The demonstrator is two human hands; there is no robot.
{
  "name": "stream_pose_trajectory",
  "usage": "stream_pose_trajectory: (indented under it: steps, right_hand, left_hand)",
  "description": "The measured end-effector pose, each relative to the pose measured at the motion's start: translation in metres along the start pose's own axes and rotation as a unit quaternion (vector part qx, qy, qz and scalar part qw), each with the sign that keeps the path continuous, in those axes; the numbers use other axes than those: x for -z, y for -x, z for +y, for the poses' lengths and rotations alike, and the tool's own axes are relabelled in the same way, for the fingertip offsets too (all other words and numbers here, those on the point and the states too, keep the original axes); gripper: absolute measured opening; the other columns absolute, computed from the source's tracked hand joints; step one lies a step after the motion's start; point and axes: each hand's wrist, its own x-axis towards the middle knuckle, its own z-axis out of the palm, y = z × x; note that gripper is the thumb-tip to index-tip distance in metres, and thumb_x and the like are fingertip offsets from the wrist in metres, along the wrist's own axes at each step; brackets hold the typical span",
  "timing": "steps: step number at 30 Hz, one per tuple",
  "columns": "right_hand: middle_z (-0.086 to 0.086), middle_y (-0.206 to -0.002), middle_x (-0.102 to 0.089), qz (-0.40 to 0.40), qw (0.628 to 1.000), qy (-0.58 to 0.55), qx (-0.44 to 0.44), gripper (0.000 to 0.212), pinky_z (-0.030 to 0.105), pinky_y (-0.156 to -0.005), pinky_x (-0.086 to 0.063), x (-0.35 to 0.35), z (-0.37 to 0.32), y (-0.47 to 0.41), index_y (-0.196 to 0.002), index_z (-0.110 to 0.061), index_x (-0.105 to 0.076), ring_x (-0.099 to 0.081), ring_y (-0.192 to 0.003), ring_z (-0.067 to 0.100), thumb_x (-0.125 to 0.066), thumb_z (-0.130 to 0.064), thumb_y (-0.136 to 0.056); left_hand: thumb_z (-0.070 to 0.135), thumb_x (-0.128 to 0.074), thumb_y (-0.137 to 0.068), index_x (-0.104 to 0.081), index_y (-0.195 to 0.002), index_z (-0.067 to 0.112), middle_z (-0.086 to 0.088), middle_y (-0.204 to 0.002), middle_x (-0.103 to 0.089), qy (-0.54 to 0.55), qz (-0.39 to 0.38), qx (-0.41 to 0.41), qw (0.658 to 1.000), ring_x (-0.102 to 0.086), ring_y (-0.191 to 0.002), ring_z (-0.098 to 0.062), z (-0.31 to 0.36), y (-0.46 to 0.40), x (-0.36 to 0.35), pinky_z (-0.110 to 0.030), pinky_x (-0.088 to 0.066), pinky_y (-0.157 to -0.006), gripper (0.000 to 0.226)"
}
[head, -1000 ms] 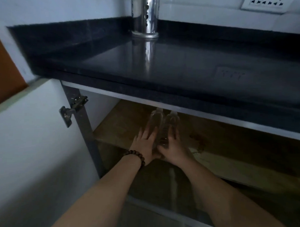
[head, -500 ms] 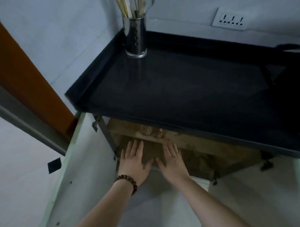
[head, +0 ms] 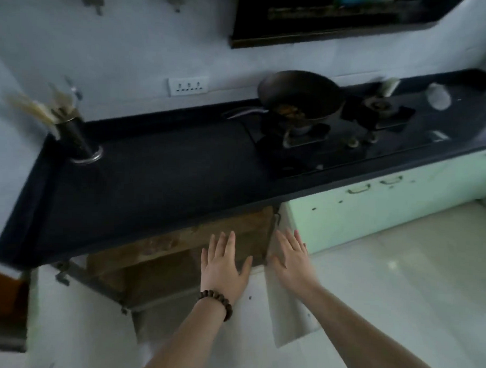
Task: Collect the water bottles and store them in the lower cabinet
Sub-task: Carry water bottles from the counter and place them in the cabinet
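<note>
Both hands are hovering flat in front of the open lower cabinet (head: 179,253), which sits under the dark desk (head: 153,180). The left hand (head: 223,268), wearing a bead bracelet (head: 217,301) at the wrist, is spreading its fingers wide with nothing in its grip. The right hand (head: 290,257) is likewise showing an open, empty grip, lying over the cabinet's right door (head: 289,320), which is standing ajar; contact cannot be judged. The water bottles cannot be made out inside the dim cabinet. On the desk, a utensil holder (head: 75,139) is standing left of the cabinet opening, a pan (head: 300,97) to its upper right.
</note>
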Motion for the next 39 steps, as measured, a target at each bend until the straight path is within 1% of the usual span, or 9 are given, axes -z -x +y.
stream_pose_trajectory:
  steps: [3, 7, 9, 15, 19, 24, 30, 35, 39]
  right_hand:
    - [0.003, -0.160, 0.003, 0.036, 0.997, -0.025, -0.067, 0.060, 0.039, -0.120, 0.003, 0.046, 0.057, 0.016, -0.152, -0.020, -0.012, 0.013, -0.146, 0.020, -0.032, -0.042, -0.100]
    - [0.006, -0.160, -0.003, 0.117, 0.982, -0.053, -0.141, 0.060, 0.037, -0.120, 0.000, 0.099, 0.143, 0.039, -0.151, -0.018, -0.018, 0.008, -0.147, 0.020, -0.037, -0.040, -0.099]
    - [0.007, -0.160, -0.006, 0.144, 0.973, -0.059, -0.169, 0.059, 0.037, -0.120, -0.002, 0.125, 0.190, 0.051, -0.150, -0.019, -0.021, 0.006, -0.148, 0.021, -0.039, -0.041, -0.098]
    - [0.008, -0.160, -0.008, 0.193, 0.952, -0.065, -0.229, 0.059, 0.035, -0.119, -0.003, 0.217, 0.327, 0.089, -0.149, -0.017, -0.025, 0.004, -0.148, 0.021, -0.040, -0.040, -0.098]
    - [0.009, -0.160, -0.008, 0.222, 0.939, -0.061, -0.256, 0.059, 0.034, -0.119, -0.004, 0.270, 0.399, 0.108, -0.149, -0.017, -0.025, 0.003, -0.148, 0.021, -0.041, -0.040, -0.097]
    - [0.008, -0.160, -0.007, 0.245, 0.929, -0.077, -0.267, 0.059, 0.034, -0.119, -0.005, 0.315, 0.461, 0.102, -0.148, -0.018, -0.026, 0.003, -0.148, 0.021, -0.043, -0.040, -0.097]
    - [0.006, -0.160, -0.005, 0.250, 0.924, -0.089, -0.276, 0.060, 0.034, -0.119, -0.004, 0.356, 0.529, 0.069, -0.149, -0.019, -0.024, 0.004, -0.148, 0.019, -0.044, -0.041, -0.096]
    - [0.005, -0.160, -0.005, 0.247, 0.926, -0.084, -0.274, 0.060, 0.034, -0.119, -0.006, 0.395, 0.592, 0.011, -0.149, -0.020, -0.025, 0.005, -0.148, 0.019, -0.044, -0.041, -0.096]
    - [0.004, -0.161, -0.004, 0.243, 0.930, -0.073, -0.265, 0.060, 0.036, -0.120, -0.006, 0.443, 0.645, -0.062, -0.149, -0.020, -0.024, 0.006, -0.147, 0.018, -0.044, -0.041, -0.096]
  left_hand:
    - [0.055, -0.034, -0.095, -0.007, -0.153, 0.026, -0.001, -0.162, -0.004, 0.001, -0.025, -0.060, 0.998, 0.008, -0.148, -0.020, 0.071, -0.012, -0.017, -0.044, -0.001, -0.121, 0.070]
    - [0.051, -0.036, -0.096, -0.007, -0.153, 0.024, -0.004, -0.162, -0.005, -0.007, -0.036, -0.119, 0.992, 0.008, -0.148, -0.022, 0.170, -0.019, -0.054, -0.046, -0.001, -0.120, 0.070]
    - [0.050, -0.036, -0.096, -0.007, -0.153, 0.024, -0.005, -0.162, -0.007, -0.025, -0.039, -0.148, 0.988, 0.006, -0.148, -0.023, 0.220, -0.022, -0.079, -0.046, -0.002, -0.120, 0.069]
    - [0.049, -0.037, -0.095, -0.011, -0.153, 0.022, -0.008, -0.161, -0.012, -0.036, -0.049, -0.208, 0.976, 0.003, -0.148, -0.025, 0.377, -0.032, -0.152, -0.047, -0.006, -0.119, 0.069]
    - [0.051, -0.038, -0.094, -0.013, -0.153, 0.022, -0.009, -0.160, -0.014, -0.029, -0.055, -0.242, 0.968, 0.001, -0.148, -0.025, 0.464, -0.031, -0.189, -0.046, -0.007, -0.119, 0.070]
    - [0.052, -0.037, -0.095, -0.012, -0.153, 0.022, -0.009, -0.160, -0.012, -0.032, -0.066, -0.262, 0.962, 0.002, -0.148, -0.024, 0.540, -0.048, -0.224, -0.044, -0.005, -0.119, 0.070]
    - [0.052, -0.038, -0.095, -0.015, -0.152, 0.021, -0.009, -0.160, -0.014, -0.036, -0.073, -0.269, 0.960, 0.001, -0.148, -0.025, 0.609, -0.093, -0.264, -0.045, -0.007, -0.119, 0.070]
    - [0.050, -0.042, -0.094, -0.018, -0.152, 0.018, -0.012, -0.159, -0.016, -0.014, -0.061, -0.263, 0.963, -0.003, -0.148, -0.027, 0.669, -0.160, -0.300, -0.045, -0.010, -0.119, 0.070]
    - [0.050, -0.044, -0.094, -0.021, -0.151, 0.016, -0.014, -0.158, -0.019, 0.003, -0.044, -0.248, 0.968, -0.007, -0.148, -0.029, 0.722, -0.236, -0.326, -0.045, -0.014, -0.119, 0.070]
